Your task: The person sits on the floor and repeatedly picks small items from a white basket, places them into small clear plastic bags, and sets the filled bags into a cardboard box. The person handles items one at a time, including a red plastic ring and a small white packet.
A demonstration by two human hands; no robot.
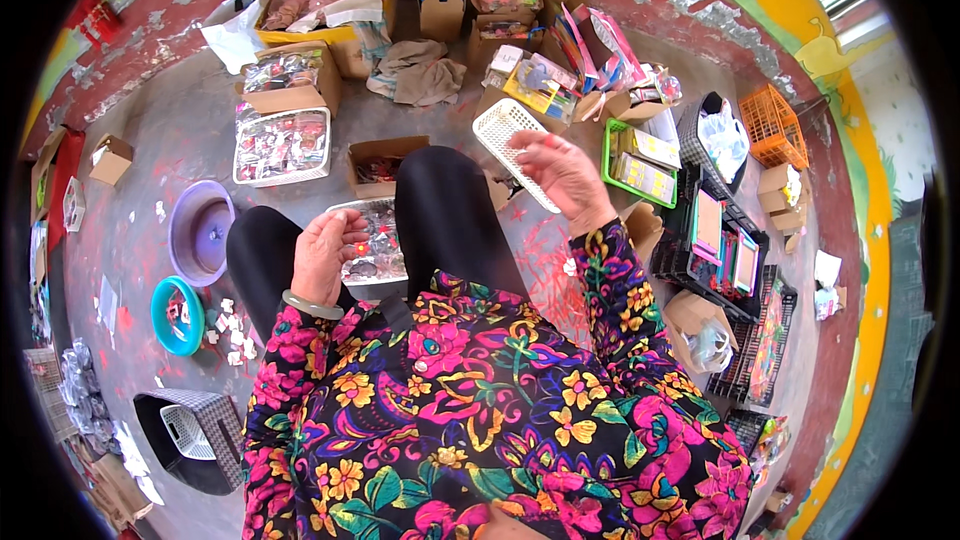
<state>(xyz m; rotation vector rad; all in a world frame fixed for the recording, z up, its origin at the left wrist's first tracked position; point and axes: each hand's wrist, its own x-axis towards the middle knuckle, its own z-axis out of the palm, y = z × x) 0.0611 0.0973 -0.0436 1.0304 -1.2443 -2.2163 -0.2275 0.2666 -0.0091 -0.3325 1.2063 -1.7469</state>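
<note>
Mid-frame, the left hand (325, 252) curls near a basket (380, 280) of packets (385, 242) — the right hand (566, 178) overlaps a white tray (503, 139) — both grips unclear.

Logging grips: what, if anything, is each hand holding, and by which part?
Cannot be told: the right hand overlaps a white basket without a clear grip; the left hand may hide something small.

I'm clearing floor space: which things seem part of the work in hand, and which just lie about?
Probably in use:
white basket of small items, nearest the left hand
perforated white basket at the right hand

Probably just lying about:
crumpled cloth
purple basin
orange crate
</note>
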